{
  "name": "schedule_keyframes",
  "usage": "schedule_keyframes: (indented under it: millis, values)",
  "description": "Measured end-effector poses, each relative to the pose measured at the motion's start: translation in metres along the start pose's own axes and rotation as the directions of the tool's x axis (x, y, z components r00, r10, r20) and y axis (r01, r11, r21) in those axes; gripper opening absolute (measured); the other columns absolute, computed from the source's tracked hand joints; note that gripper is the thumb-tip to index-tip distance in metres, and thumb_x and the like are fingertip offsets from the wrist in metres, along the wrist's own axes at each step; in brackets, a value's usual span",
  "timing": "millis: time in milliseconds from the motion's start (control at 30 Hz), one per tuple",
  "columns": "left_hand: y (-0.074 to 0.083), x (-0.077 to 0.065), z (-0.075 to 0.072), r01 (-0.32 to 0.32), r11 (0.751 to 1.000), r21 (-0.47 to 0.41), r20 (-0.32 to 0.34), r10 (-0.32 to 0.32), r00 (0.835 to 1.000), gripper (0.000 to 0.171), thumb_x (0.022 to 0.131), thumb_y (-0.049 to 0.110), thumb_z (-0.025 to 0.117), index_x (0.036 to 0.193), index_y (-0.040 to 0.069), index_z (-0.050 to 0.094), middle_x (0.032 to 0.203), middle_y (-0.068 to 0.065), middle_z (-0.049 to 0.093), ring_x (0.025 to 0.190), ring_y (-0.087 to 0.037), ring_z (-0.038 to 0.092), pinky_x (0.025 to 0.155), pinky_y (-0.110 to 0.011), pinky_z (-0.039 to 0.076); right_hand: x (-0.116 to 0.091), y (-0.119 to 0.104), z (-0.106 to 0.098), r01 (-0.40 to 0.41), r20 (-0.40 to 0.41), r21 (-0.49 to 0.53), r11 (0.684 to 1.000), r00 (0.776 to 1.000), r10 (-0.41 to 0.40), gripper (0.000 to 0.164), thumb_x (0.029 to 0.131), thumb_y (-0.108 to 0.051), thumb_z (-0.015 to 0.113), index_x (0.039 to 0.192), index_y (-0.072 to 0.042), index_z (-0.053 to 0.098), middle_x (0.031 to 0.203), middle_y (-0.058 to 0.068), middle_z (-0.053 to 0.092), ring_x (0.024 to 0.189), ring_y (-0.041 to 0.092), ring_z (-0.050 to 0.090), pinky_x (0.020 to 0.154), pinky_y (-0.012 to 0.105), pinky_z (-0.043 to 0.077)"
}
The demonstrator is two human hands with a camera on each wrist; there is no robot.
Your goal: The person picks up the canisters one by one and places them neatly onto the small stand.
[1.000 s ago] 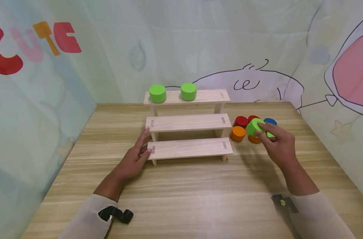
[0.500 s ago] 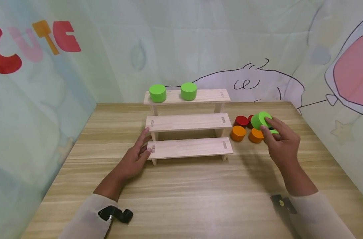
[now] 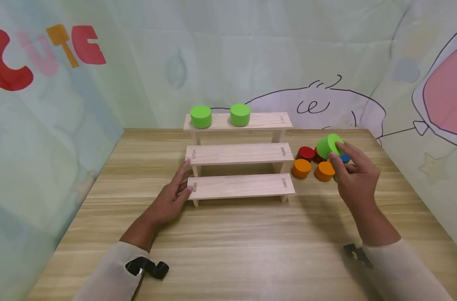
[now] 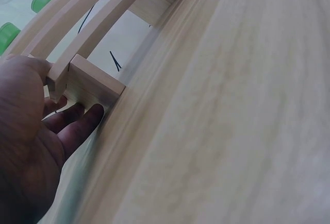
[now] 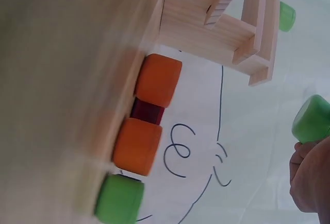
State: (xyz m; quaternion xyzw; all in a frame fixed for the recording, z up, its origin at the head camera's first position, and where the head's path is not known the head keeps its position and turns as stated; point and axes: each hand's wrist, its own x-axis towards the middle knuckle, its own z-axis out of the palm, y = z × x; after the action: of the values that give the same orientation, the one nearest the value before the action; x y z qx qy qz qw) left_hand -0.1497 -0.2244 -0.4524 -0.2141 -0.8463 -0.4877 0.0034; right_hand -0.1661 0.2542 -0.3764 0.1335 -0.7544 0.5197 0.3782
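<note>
A three-tier wooden step stand (image 3: pixel 239 153) stands mid-table. Two green cylinder blocks (image 3: pixel 201 116) sit on its top tier, at the left and the middle. My left hand (image 3: pixel 169 203) rests at the stand's left end, index fingertip at the middle tier and thumb on the lowest. In the left wrist view, the other fingers (image 4: pixel 82 128) lie loosely beside the side panel, not wrapped round it. My right hand (image 3: pixel 358 173) pinches a tilted green cylinder block (image 3: pixel 329 146) between thumb and fingers, raised above the group of blocks at the right.
Right of the stand are two orange blocks (image 3: pixel 301 168), red blocks (image 3: pixel 306 154) and a blue block (image 3: pixel 345 158), partly behind my right hand. Another green block (image 5: pixel 119 199) lies by the orange ones in the right wrist view. A printed cloth (image 3: pixel 149 75) hangs behind the table.
My right hand has lifted the green block up and slightly to the right, away from the other blocks. My left hand keeps its place on the stand.
</note>
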Motion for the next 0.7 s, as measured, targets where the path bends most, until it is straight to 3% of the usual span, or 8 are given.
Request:
schedule_keyframes:
  millis: [167, 267, 367, 567, 700]
  values:
    - [0.0, 0.0, 0.0, 0.0, 1.0, 0.009, -0.004, 0.0, 1.0, 0.079, 0.116, 0.007, 0.046, 0.178, 0.03, 0.002, 0.174, -0.031, 0.035, 0.148, -0.051, 0.055, 0.114, -0.064, 0.052, 0.013, -0.009, 0.005, 0.003, 0.027, 0.009, 1.0, 1.0, -0.003, 0.037, 0.098, 0.011, 0.074, 0.133, 0.002, 0.076, 0.13, -0.016, 0.073, 0.071, -0.013, 0.071, 0.056, 0.005, 0.051]
    - [-0.001, 0.0, 0.0, -0.004, 1.0, 0.011, -0.014, 0.004, 1.0, 0.079, 0.116, 0.006, 0.046, 0.178, 0.03, 0.003, 0.174, -0.03, 0.036, 0.147, -0.05, 0.056, 0.114, -0.063, 0.052, 0.02, -0.017, 0.008, 0.003, 0.057, 0.021, 1.0, 0.998, -0.004, 0.038, 0.099, 0.009, 0.073, 0.136, 0.0, 0.075, 0.131, -0.016, 0.074, 0.047, -0.007, 0.055, 0.049, 0.007, 0.045]
    - [-0.001, 0.0, 0.0, -0.004, 1.0, 0.003, -0.015, 0.004, 1.0, 0.08, 0.116, 0.006, 0.047, 0.178, 0.031, 0.004, 0.174, -0.03, 0.035, 0.147, -0.05, 0.056, 0.114, -0.062, 0.052, 0.027, -0.026, 0.011, 0.029, 0.079, 0.027, 0.999, 0.996, -0.031, 0.039, 0.099, 0.009, 0.072, 0.138, 0.0, 0.074, 0.131, -0.018, 0.074, 0.037, 0.001, 0.035, 0.044, 0.01, 0.039]
    - [0.0, -0.001, 0.0, -0.006, 1.0, -0.007, -0.008, 0.006, 1.0, 0.079, 0.116, 0.006, 0.046, 0.178, 0.029, 0.003, 0.174, -0.03, 0.034, 0.148, -0.051, 0.054, 0.115, -0.061, 0.05, 0.043, -0.041, 0.018, 0.064, 0.109, -0.01, 0.998, 0.992, -0.063, 0.038, 0.101, 0.005, 0.072, 0.138, -0.003, 0.075, 0.133, -0.016, 0.074, 0.041, 0.002, 0.031, 0.045, 0.011, 0.034]
    - [-0.001, 0.0, 0.0, -0.002, 1.0, -0.005, -0.005, 0.002, 1.0, 0.079, 0.116, 0.006, 0.046, 0.178, 0.03, 0.003, 0.174, -0.03, 0.034, 0.148, -0.051, 0.054, 0.116, -0.062, 0.05, 0.057, -0.053, 0.023, 0.073, 0.095, -0.036, 0.997, 0.993, -0.069, 0.037, 0.104, -0.002, 0.072, 0.139, -0.009, 0.075, 0.136, -0.007, 0.076, 0.042, 0.003, 0.032, 0.046, 0.012, 0.034]
